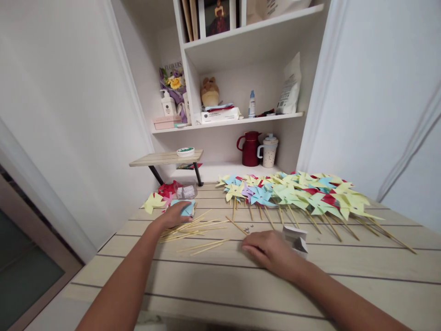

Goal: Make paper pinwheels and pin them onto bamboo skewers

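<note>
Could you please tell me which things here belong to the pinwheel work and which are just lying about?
In use: left hand on blue paper, sticks, pins, finished pinwheels, right hand by small box.
Lying about: red jug, mug, plush toy, bottle.

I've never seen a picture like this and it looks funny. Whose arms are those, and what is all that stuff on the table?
The camera sits on a person's head, looking down, so you see that person's own arms. The left hand rests on a blue paper piece, beside loose wooden sticks. The right hand lies flat on the table, next to a small white box. Behind it lies a big pile of paper pinwheels on sticks.
</note>
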Available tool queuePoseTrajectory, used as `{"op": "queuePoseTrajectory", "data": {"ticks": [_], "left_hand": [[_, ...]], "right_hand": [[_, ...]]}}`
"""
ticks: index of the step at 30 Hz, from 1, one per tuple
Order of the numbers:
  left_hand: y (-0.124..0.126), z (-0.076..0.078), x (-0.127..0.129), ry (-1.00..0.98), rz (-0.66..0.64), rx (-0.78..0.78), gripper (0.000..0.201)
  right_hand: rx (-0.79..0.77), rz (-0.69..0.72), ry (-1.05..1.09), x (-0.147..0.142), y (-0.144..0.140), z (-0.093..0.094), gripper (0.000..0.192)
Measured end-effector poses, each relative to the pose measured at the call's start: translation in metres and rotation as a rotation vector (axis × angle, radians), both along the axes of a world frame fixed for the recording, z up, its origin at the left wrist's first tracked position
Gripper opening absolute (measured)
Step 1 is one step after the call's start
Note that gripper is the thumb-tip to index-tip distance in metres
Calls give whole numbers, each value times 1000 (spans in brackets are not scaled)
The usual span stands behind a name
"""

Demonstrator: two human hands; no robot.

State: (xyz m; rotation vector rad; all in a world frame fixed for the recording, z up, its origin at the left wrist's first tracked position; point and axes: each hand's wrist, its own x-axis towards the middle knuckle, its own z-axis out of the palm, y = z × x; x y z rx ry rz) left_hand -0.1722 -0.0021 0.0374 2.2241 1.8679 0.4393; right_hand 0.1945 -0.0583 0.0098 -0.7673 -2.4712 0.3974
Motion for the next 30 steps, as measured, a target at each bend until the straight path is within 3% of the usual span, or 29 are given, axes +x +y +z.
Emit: {"op": "queuePoseTrajectory", "data": {"ticks": [5, 17, 24, 30], "left_hand": [[-5, 0, -5, -107, 34, -81, 76], [-24, 15, -2, -257, 52, -107, 66], [-26, 22, -2, -186, 30, -177, 86], [-28, 23, -10, -223, 38, -161, 71]], "right_hand": [[-15, -34, 28, 5, 2, -1, 34], [-15, -20, -16, 4, -4, 4, 31], [13, 28, -184, 1, -6, 2, 29], [14, 44, -221, 2, -5, 2, 30]]}}
